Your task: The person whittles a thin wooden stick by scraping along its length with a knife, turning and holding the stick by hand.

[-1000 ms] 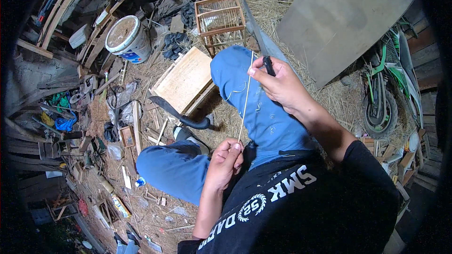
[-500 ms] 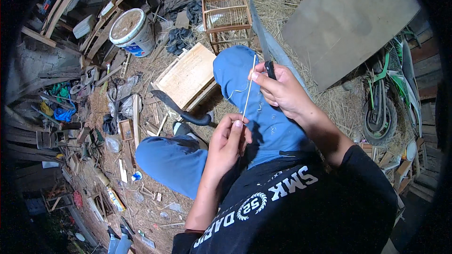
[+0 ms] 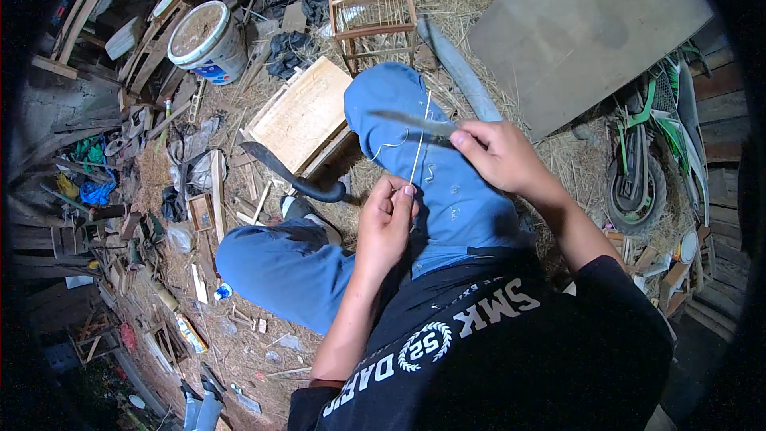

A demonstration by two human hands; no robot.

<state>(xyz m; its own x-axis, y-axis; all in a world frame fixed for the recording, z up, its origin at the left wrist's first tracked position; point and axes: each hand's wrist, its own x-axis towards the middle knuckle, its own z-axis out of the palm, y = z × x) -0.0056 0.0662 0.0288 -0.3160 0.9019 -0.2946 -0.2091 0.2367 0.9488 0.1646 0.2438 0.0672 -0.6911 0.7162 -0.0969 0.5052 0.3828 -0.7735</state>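
Our left hand [image 3: 385,223] pinches the thin stick [image 3: 417,152] over our right thigh [image 3: 467,203]; our right hand [image 3: 499,156] grips the knife [image 3: 399,118], blade blurred across the stick. Looks like we're mid-whittle; another stroke wants a steady pinch, thumb clear.

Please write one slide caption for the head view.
Left hand holds a thin stick over blue trousers while the right hand grips a knife.

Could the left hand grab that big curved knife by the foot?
Probably yes: the curved knife has its handle toward the left hand, and nothing seems to be between them. But that hand pinches a thin stick, so it might have to let go first.
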